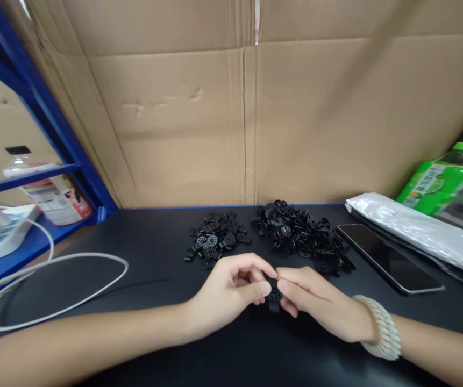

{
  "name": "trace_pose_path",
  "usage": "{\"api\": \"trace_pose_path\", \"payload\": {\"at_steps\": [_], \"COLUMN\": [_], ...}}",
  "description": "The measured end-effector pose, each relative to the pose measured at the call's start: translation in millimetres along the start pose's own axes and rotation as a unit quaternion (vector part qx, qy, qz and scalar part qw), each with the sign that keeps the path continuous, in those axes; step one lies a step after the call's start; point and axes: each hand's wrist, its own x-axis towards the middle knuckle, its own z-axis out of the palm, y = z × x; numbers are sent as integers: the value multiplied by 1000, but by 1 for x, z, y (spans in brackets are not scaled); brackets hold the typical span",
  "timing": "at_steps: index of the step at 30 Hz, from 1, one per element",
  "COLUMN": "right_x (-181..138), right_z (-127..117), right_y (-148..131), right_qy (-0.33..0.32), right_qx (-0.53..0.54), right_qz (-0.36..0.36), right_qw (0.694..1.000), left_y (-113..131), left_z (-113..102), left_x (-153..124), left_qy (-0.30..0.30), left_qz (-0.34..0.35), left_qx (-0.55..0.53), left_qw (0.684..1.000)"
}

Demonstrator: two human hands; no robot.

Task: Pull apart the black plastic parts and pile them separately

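Note:
My left hand (231, 290) and my right hand (315, 301) meet at the middle of the black table (154, 290), fingertips pinched together on a small black plastic part (273, 296). Both hands are closed around it, and most of the part is hidden by the fingers. Just beyond the hands lie two heaps of similar black plastic parts: a smaller pile (215, 239) on the left and a larger pile (299, 231) on the right. A pale coiled band (380, 325) sits on my right wrist.
A dark phone (388, 258) lies face up right of the piles, beside a long silvery plastic bag (420, 231) and a green bottle (441, 180). A white cable loop (54, 290) lies at left. Blue shelving (33, 177) holds a bottle. Cardboard (251, 118) walls the back.

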Motion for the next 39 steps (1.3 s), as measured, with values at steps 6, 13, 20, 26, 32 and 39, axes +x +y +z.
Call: {"api": "trace_pose_path", "payload": {"at_steps": [6, 13, 20, 26, 32, 39], "right_x": [2, 0, -1, 2, 3, 7], "right_z": [-6, -5, -6, -10, -44, -65], "right_y": [5, 3, 7, -1, -1, 13], "right_qy": [-31, -60, -64, -42, 158, 106], "right_qx": [105, 73, 34, -57, -314, -485], "right_qz": [28, 46, 38, 16, -75, -88], "right_qw": [994, 994, 997, 997, 933, 864], "left_y": [58, 58, 48, 36, -11, -15], "left_z": [-67, -149, -135, -52, -4, -3], "left_x": [29, 46, 46, 22, -3, -3], "left_qy": [-13, -15, 25, -74, -100, -105], "left_qz": [55, -91, -43, 103, 172, 186], "left_qx": [404, 516, 559, 531, 452, 430], "left_qw": [913, 852, 827, 838, 870, 877]}}
